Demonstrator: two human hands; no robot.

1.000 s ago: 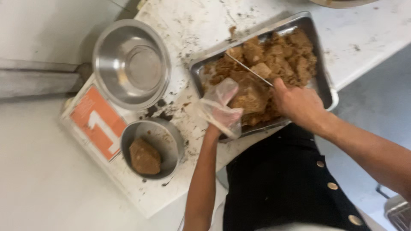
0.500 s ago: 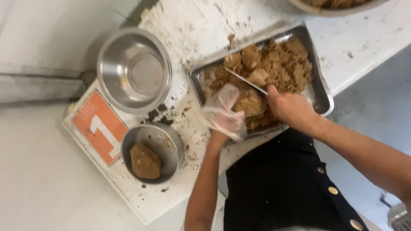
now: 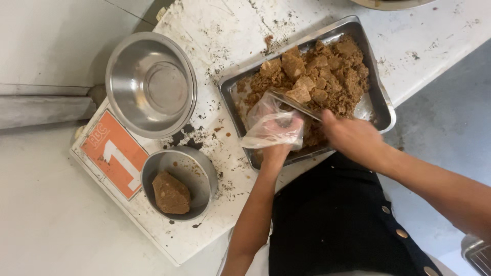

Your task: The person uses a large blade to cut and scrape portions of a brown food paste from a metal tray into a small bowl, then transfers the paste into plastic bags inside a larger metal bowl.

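**Bag opens over the tray**

Left hand (image 3: 276,151) now lifts the clear plastic bag (image 3: 273,122) higher, mouth spread wider. Right hand (image 3: 353,135) slides left along the tray (image 3: 381,102), bringing the thin metal blade (image 3: 296,102) against the bag's opening.

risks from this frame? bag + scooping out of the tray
1. The left hand holds the thin clear bag loosely bunched; brown chunks pushed by the flat metal tool in the right hand could miss the opening.
2. The tray sits at the table edge, near the body; a hard push may shift it.
3. Crumbs already litter the table, so more spillage seems likely.
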